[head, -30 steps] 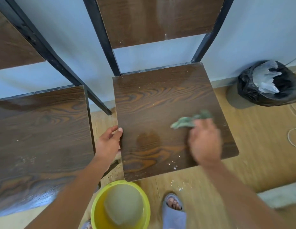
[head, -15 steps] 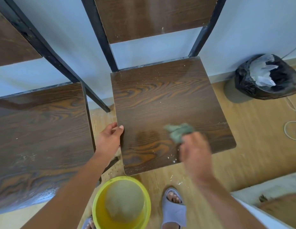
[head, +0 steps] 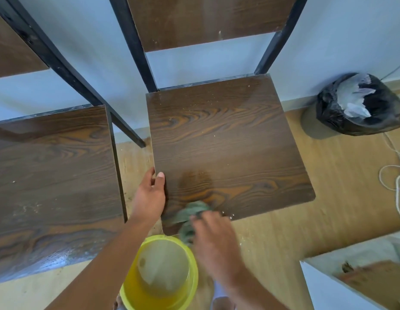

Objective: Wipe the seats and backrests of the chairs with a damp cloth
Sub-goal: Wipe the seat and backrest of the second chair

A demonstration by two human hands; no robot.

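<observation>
Right hand (head: pixel 213 242) grips cloth (head: pixel 190 214) at seat (head: pixel 228 142) front edge; left hand (head: pixel 149 195) clasps side edge.

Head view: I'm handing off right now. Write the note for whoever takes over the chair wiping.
Left hand: gripping the left edge of the middle seat.
Right hand: shut on the cloth, at the seat's front edge, above the bucket.
Done: front of seat looks damp.
Left: specks remain on the rear of the seat and on the backrest; the left seat shows dust too.
</observation>
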